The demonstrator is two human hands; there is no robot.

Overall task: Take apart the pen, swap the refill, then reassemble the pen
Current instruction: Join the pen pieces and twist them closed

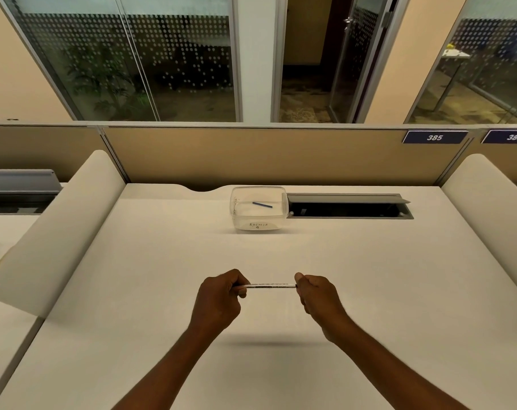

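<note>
A slim white pen with dark print along its barrel is held level above the white desk. My left hand grips its left end, where a dark tip shows between the fingers. Pinching the pen's right end is my right hand. Both fists are closed around the ends, so the tip and the cap end are mostly hidden. A clear plastic tub labelled "Recycle" stands at the back of the desk, with a thin blue refill lying inside it.
An open grey cable hatch lies in the desk right of the tub. Rounded white dividers flank the desk on both sides. A tan partition closes the far edge.
</note>
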